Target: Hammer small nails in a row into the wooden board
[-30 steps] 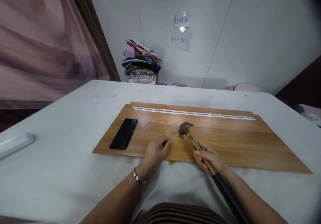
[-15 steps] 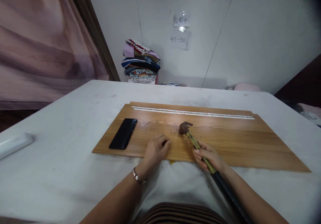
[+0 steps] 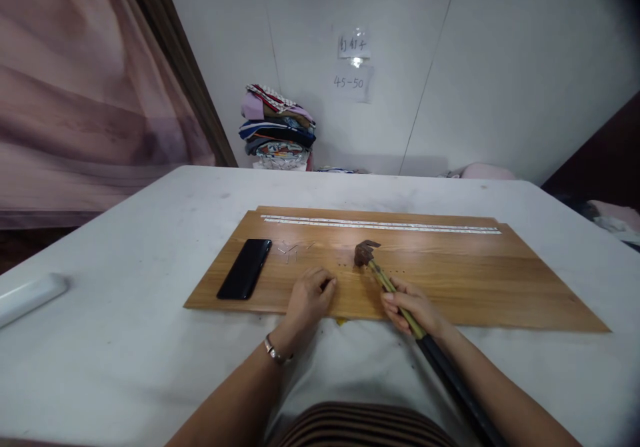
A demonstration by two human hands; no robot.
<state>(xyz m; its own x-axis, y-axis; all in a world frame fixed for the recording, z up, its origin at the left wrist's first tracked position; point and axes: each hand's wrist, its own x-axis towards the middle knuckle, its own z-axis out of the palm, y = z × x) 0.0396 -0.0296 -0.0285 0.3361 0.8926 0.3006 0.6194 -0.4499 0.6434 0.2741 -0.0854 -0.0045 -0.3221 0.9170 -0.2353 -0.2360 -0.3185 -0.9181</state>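
A claw hammer (image 3: 381,276) with a rusty head, a yellowish shaft and a long black grip is in my right hand (image 3: 411,308), whose fingers wrap round the shaft. Its head is over the middle of the wooden board (image 3: 480,287), at a row of small dark nail spots; whether it touches the wood I cannot tell. My left hand (image 3: 311,295) rests closed near the board's front edge, fingers curled under and nothing visible in them. Several loose thin nails (image 3: 289,252) lie on the board beyond my left hand, next to a black phone (image 3: 245,269).
Two white measuring strips (image 3: 380,225) run along the board's far side. The board lies on a white-covered table (image 3: 125,247), with a white rounded object (image 3: 33,295) at the left. Folded clothes (image 3: 278,127) are stacked by the wall behind, and a pink curtain (image 3: 95,87) hangs at left.
The camera view has shifted slightly, so the wall papers sit a little lower and further left. My hands and the hammer keep nearly the same place over the board.
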